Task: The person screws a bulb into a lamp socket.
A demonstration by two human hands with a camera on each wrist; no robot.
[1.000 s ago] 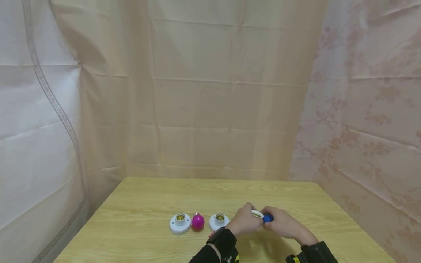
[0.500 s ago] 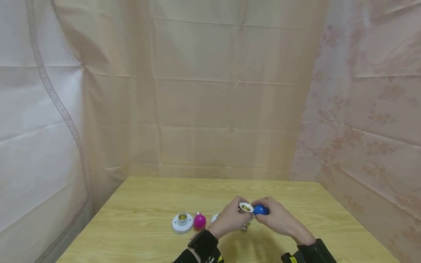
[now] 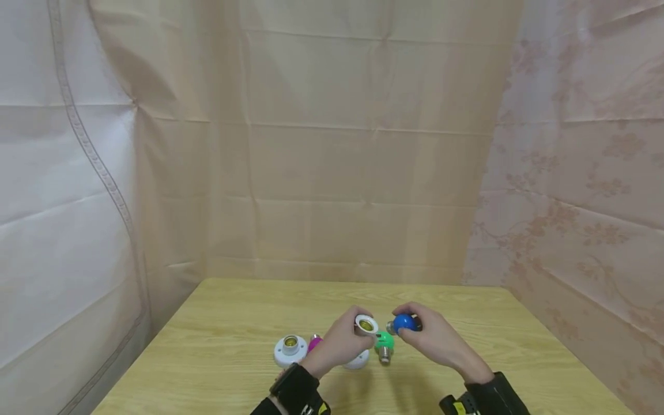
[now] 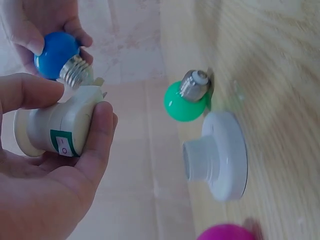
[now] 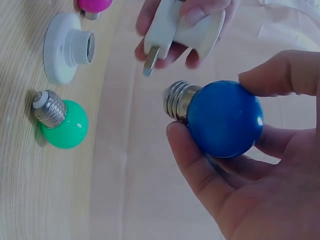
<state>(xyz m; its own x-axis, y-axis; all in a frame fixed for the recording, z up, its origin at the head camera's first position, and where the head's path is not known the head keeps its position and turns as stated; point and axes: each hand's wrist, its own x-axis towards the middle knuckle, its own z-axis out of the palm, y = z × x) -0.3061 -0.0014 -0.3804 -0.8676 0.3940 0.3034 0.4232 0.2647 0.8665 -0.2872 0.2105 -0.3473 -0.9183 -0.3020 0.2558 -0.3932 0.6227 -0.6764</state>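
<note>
My left hand (image 3: pixel 344 340) grips a white plug-in bulb socket (image 4: pixel 60 122) between thumb and fingers. Metal prongs and a small switch with a green surround show on it in the left wrist view. A blue light bulb (image 5: pixel 225 120) is pinched in my right hand (image 3: pixel 436 334), its silver screw base (image 5: pixel 180 101) pointing toward the left hand. Bulb and socket are apart, both held above the table. Below them a green bulb (image 3: pixel 384 341) lies on the wood beside a white round lamp holder (image 4: pixel 220 156), which the left hand partly covers in the head view.
Another white lamp holder (image 3: pixel 290 350) stands to the left on the wooden table (image 3: pixel 249 311). Beside it lies a magenta bulb (image 3: pixel 314 342), partly behind the left arm. A beige curtain (image 3: pixel 332 173) hangs behind the table's far edge.
The blue bulb and the socket were close together and have moved apart. My left hand has shifted left with the socket, bringing the green bulb into view.
</note>
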